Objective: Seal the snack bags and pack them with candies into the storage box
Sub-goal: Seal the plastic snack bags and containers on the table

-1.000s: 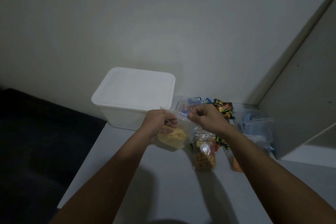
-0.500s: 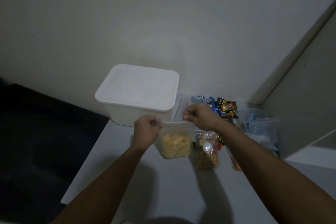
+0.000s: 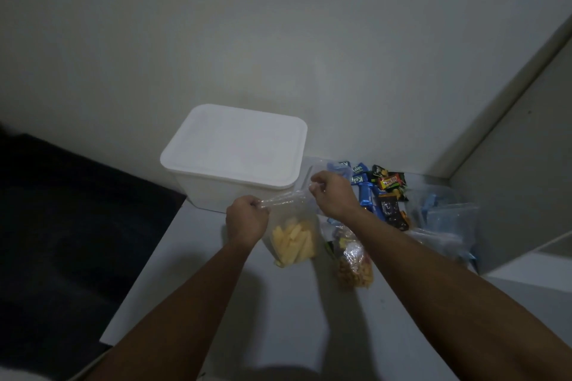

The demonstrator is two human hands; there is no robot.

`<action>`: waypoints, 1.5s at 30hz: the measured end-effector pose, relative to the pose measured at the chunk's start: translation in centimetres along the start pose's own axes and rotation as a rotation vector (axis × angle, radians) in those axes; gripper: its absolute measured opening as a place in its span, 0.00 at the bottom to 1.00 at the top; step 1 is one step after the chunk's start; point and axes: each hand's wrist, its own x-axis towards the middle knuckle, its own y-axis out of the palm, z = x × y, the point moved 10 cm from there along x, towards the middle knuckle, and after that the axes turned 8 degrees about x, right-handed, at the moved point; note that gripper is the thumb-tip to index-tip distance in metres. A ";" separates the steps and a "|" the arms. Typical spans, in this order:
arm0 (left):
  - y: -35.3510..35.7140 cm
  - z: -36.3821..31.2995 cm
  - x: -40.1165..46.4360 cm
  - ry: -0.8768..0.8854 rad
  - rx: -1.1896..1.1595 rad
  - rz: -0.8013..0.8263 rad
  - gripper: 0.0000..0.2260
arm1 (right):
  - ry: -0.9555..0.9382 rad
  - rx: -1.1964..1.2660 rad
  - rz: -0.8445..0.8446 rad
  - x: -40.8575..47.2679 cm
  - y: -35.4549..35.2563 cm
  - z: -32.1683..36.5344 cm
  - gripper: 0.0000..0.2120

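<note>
Your left hand and right hand each pinch a top corner of the clear snack bag of yellow sticks, hanging between both grips over the table; sealing looks underway; next, press the strip closed, then open the lidded storage box just beyond.

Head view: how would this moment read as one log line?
left hand + right hand: pinch chip bag top | storage box: lidded | candies: unpacked
</note>
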 end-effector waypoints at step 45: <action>14.4 -3.9 -13.6 -0.330 -0.318 0.845 0.07 | 0.358 0.407 0.278 -12.7 -4.5 -11.0 0.04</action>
